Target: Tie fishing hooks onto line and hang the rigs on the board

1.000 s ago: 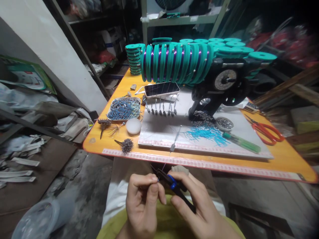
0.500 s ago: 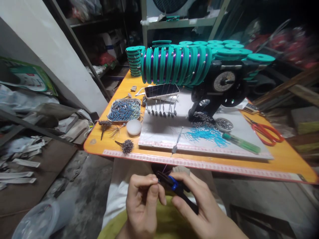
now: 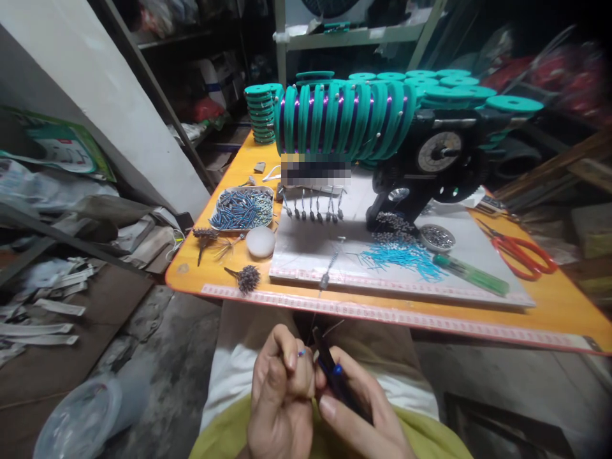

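Observation:
My left hand (image 3: 281, 389) is closed in front of my lap, its fingers curled around a thin line with a small blue-purple bit (image 3: 301, 352) showing at the fingertips. Wrapped in my right hand (image 3: 366, 398) are black pliers (image 3: 340, 381) with blue parts, their jaws pointing up and away beside my left fingers. Whether the jaws grip anything is unclear. Just beyond, a grey weight with a coiled spring (image 3: 325, 280) lies at the board's front edge, and a thin line runs from it down toward my hands.
A row of teal spools (image 3: 344, 121) with purple line sits on a black winder (image 3: 421, 166). On the white board (image 3: 306, 255) lie blue pieces (image 3: 404, 258), a green-handled tool (image 3: 473, 275) and several hanging weights. Orange-handled scissors (image 3: 523, 255) are right, a parts tray (image 3: 243, 209) left.
The pliers have swung more upright, and both hands sit slightly lower and closer together. My left fingers have curled in. The grey weight has shifted a little left; the view has moved slightly.

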### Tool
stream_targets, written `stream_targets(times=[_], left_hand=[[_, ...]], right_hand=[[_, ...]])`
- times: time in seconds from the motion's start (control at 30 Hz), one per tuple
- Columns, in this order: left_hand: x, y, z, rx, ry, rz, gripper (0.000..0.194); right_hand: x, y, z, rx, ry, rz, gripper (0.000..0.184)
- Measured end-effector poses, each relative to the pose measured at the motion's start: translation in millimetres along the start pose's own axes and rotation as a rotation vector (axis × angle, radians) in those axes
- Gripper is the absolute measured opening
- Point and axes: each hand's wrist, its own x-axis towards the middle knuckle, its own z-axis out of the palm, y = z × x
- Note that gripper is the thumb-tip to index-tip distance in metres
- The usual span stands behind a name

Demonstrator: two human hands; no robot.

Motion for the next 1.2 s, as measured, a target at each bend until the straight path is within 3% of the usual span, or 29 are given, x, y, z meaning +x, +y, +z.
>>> stream_targets(times=[0.1, 0.2, 0.33, 0.53, 0.73, 0.97, 1.1, 1.2], left_hand=[[-0.1, -5.6, -8.7, 0.005, -0.02, 0.059, 0.046], [0.9, -7.7, -14.7, 0.068, -0.069, 0.128, 0.049], [2.5, -2.2, -12.7, 0.183, -0.083, 0.082, 0.05], [4.7, 2.8, -9.1, 0.203, -0.043, 0.065, 0.052], [5.9, 2.0, -8.1, 0.156, -0.071, 0.016, 0.051], [3.0, -1.7, 1.0, -0.089, 0.038, -0.019, 0.053], [0.8, -4.2, 1.3, -0.1, 0.105, -0.053, 0.054], [-0.5, -4.8, -16.3, 0.004, 0.082, -0.047, 0.055]], right_hand=[[-0.7, -3.3, -3.4, -0.068, -0.033, -0.006, 0.053], [-1.3, -11.2, -8.2, -0.338, 0.04, -0.029, 0.05], [-1.6, -15.5, -11.5, -0.621, 0.215, -0.202, 0.04], [1.5, -15.1, -10.7, -0.801, 0.294, -0.363, 0.026], [2.8, -14.1, -10.1, -0.71, 0.275, -0.362, 0.024], [5.7, 0.0, -6.0, -0.206, 0.049, -0.012, 0.043], [7.1, 9.9, -3.4, -0.053, 0.043, -0.018, 0.05], [0.8, 15.8, -8.2, -0.237, 0.08, -0.151, 0.039]])
